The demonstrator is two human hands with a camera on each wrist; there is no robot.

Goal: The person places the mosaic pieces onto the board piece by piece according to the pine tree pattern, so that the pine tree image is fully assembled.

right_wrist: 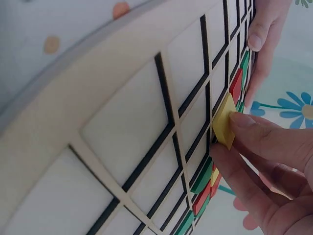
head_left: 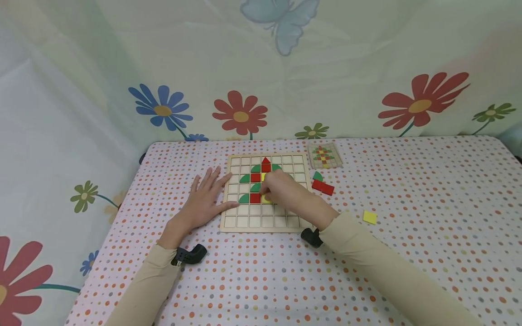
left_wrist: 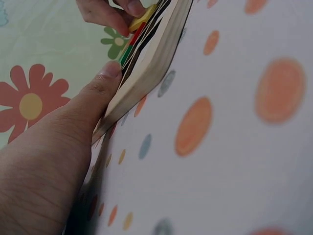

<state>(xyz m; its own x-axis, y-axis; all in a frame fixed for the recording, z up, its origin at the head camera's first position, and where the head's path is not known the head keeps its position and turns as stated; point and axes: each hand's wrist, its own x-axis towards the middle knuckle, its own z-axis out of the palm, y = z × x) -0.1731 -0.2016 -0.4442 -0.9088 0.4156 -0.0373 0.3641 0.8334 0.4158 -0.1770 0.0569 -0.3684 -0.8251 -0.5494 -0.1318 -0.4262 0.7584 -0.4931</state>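
Observation:
A wooden grid board (head_left: 244,222) lies on the table, holding red squares, green quarter-round pieces and a red triangle (head_left: 266,160) in a tree-like pattern. My right hand (head_left: 283,188) pinches a yellow square tile (right_wrist: 224,122) between thumb and fingers, tilted over a cell beside a red square (head_left: 254,198). Part of the pattern is hidden behind that hand. With fingers spread, my left hand (head_left: 204,201) rests at the board's left side, its thumb (left_wrist: 105,81) touching the edge.
Right of the board lie a green quarter-round piece (head_left: 317,175), red tiles (head_left: 323,187) and a loose yellow square (head_left: 369,217). A pattern card (head_left: 325,155) showing a tree lies at the back. A dotted cloth (head_left: 253,280) covers the table; a flowered curtain (head_left: 195,54) hangs behind.

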